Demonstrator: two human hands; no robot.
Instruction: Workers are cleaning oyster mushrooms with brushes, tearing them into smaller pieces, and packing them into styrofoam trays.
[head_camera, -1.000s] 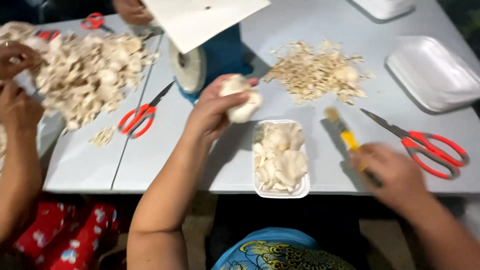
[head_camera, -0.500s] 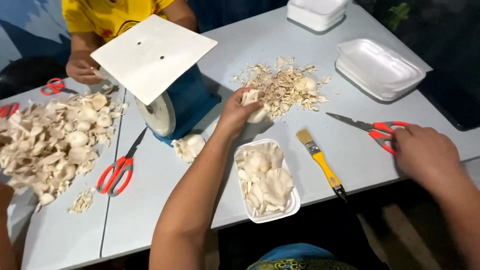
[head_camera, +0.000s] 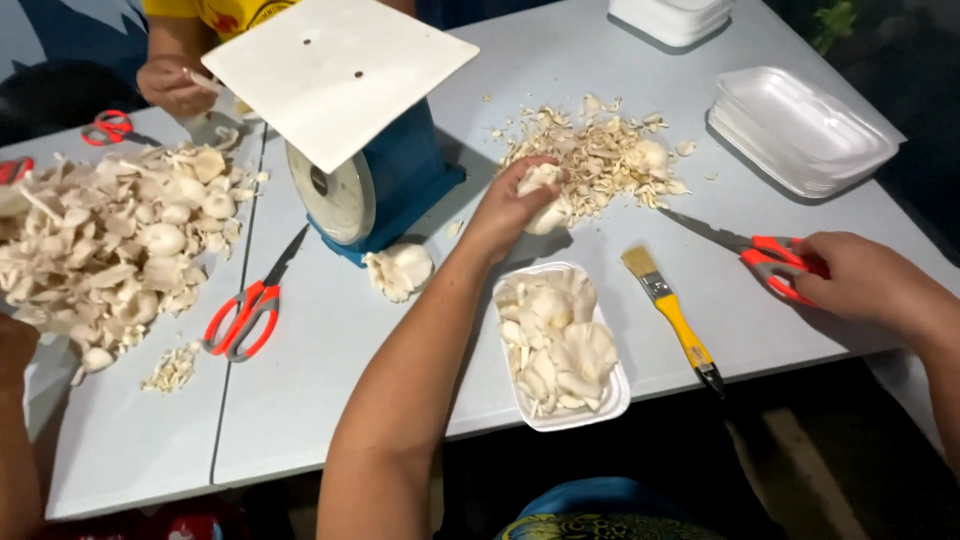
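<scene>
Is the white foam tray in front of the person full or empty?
Full: the foam tray is heaped with white mushrooms from end to end, hiding its floor.

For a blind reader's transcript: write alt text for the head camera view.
A person's left hand grips a white mushroom clump beside a pile of trimmings, while the right hand closes on red-handled scissors on a grey table. Between the hands sit a foam tray of mushrooms and a yellow-handled brush; a blue scale stands behind.
</scene>
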